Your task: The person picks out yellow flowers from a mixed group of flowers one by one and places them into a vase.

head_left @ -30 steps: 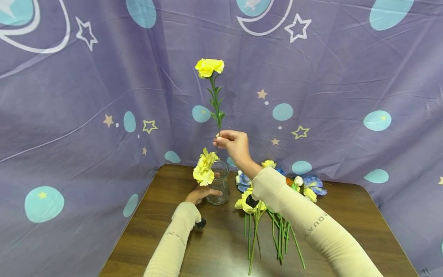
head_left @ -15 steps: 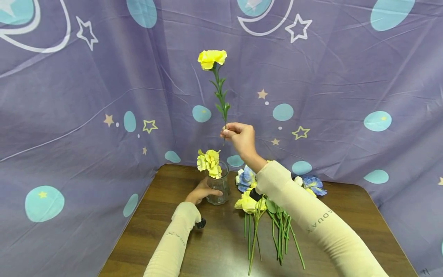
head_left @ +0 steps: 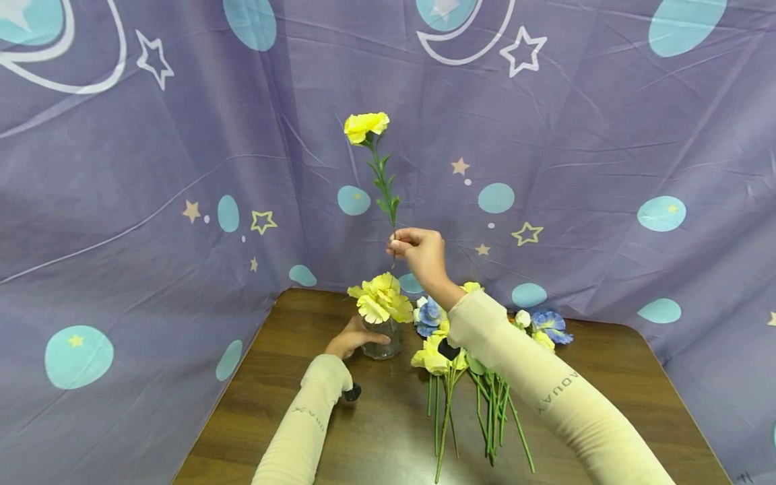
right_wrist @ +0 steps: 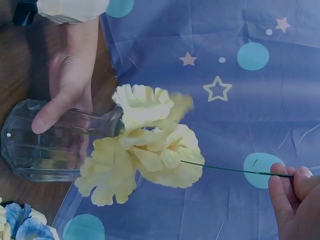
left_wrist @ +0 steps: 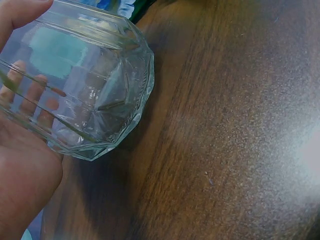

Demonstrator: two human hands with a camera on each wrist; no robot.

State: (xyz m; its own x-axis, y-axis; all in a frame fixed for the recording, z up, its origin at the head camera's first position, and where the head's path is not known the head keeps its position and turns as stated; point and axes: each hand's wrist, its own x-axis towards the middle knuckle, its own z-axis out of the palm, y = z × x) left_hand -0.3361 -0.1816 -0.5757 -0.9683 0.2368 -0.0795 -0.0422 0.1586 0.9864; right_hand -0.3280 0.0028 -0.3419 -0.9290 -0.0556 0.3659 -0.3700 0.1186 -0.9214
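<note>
A clear glass vase stands on the wooden table, gripped around its side by my left hand. In the left wrist view, fingers show through the glass wall of the vase, and a stem runs inside it. One large ruffled yellow flower covers the vase's mouth. Above it my right hand pinches the thin lower stem of a yellow carnation, held nearly upright with its bloom high. In the right wrist view, the tip of the carnation stem overlaps the ruffled petals; whether they touch I cannot tell.
Several artificial flowers lie right of the vase, partly under my right forearm: a yellow bloom, blue blooms and green stems pointing toward me. A patterned purple cloth hangs behind the wooden table.
The yellow flower in the vase has swung from the left rim to over the mouth. My right hand rose with the carnation, shifted right, then came down. My left hand stays put.
</note>
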